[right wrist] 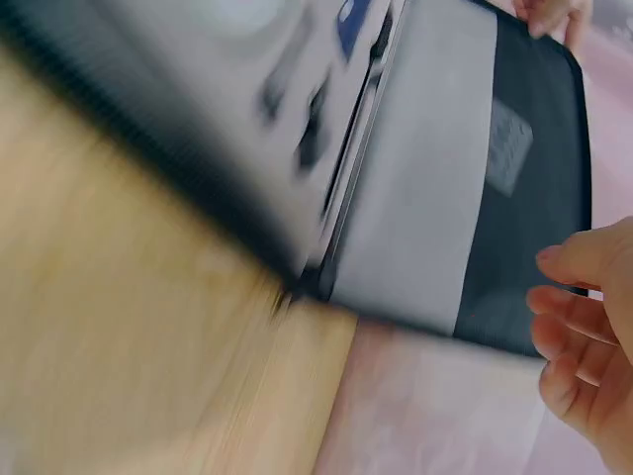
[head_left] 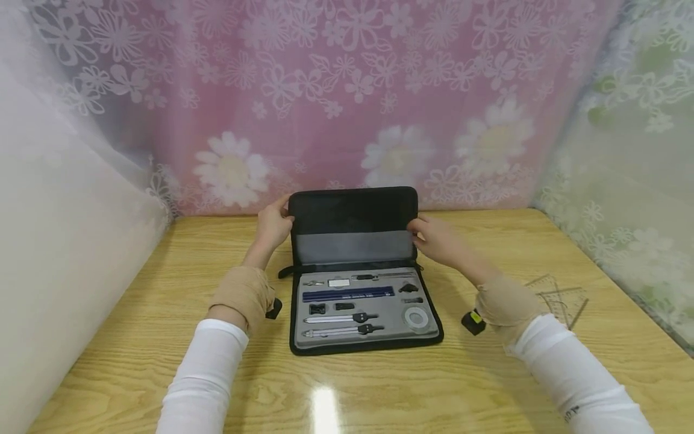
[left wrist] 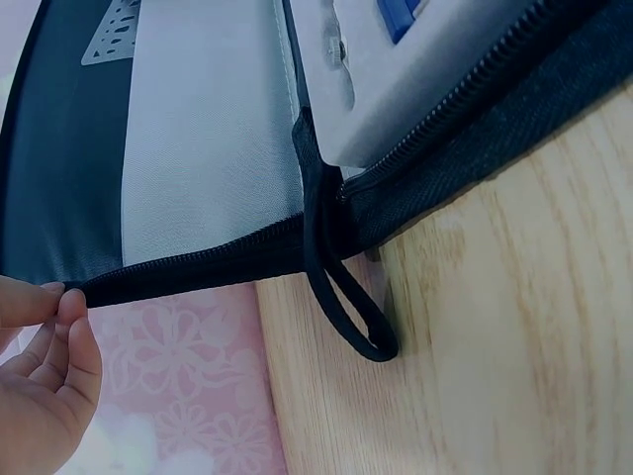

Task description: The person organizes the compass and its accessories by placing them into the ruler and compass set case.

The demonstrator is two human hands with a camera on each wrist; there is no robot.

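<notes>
A black zippered drawing-instrument case (head_left: 366, 347) lies unzipped on the table, its lid (head_left: 352, 211) raised. My left hand (head_left: 273, 224) pinches the lid's left edge between thumb and fingertips, clearly seen in the left wrist view. At the lid's right edge is my right hand (head_left: 436, 240); in the right wrist view its fingers are loosely bent, thumb and forefinger apart, and contact is hard to judge through blur. The grey tray holds two compasses (head_left: 344, 330), blue pencils (head_left: 347, 293), a white eraser (head_left: 339, 283) and a round white piece (head_left: 415, 318). A stencil (right wrist: 509, 146) sits in the lid pocket.
Clear set squares (head_left: 558, 298) lie on the wooden table (head_left: 379, 392) by my right forearm. A black strap loop (left wrist: 346, 307) hangs off the case's left side. Flowered curtains (head_left: 336, 108) surround the table at the back and sides.
</notes>
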